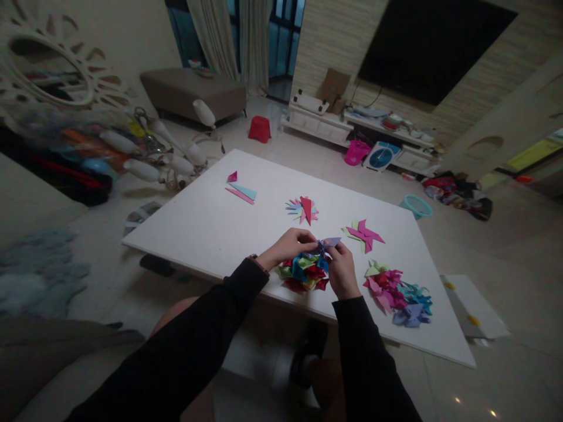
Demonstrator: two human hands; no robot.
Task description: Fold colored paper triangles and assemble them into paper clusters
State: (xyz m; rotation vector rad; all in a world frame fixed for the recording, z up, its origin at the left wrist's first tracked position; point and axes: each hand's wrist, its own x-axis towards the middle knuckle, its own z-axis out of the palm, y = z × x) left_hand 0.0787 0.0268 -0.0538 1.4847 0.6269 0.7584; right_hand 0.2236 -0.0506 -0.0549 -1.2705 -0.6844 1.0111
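Between my fingers is a purple folded-paper piece (324,244), raised over the front part of the white table. My left hand (290,245) pinches its left side, and my right hand (343,268) grips it from the right. Just below the hands lies a heap of shiny folded-paper pieces (303,272) in red, green, blue and gold. To the right of my right hand sits a pile of matte folded-paper pieces (398,296) in pink, teal, green and purple. Farther back is a flat pink and green folded-paper piece (365,234).
On the white table (193,234) also lie a fan of coloured paper pieces (303,210) and a few paper strips (241,192) at the far left. Around it stand a lamp with white shades (176,146), a red stool (259,129) and a blue basket (416,206).
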